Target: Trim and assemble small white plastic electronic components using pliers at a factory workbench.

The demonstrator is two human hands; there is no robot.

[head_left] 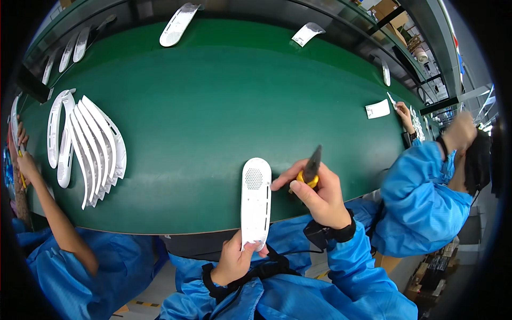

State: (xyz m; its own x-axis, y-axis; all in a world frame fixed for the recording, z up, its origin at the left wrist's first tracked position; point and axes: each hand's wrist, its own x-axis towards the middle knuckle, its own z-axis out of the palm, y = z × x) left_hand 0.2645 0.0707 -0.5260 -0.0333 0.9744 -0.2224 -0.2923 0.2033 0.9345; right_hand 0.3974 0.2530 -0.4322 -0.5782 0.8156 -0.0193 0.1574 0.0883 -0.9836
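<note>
My left hand [237, 258] grips the lower end of a long white plastic shell [256, 205] with a rounded top. A patch of small holes is near that top, and slots run along its right edge. The shell is upright in front of me, partly over the table's near edge. To its right, my right hand [321, 196] is closed around yellow-handled pliers [313, 166], their dark tapered jaws pointing up. My right index finger reaches to the shell's right edge. Most of the plier handles are hidden in my palm.
The green table [181, 106] carries several nested white shells [98, 149] at the left. More shells [180, 24] lie along its far side. A co-worker's hand [406, 117] is near a white piece [377, 109] at the right; another co-worker's arm [58, 224] reaches in at the left.
</note>
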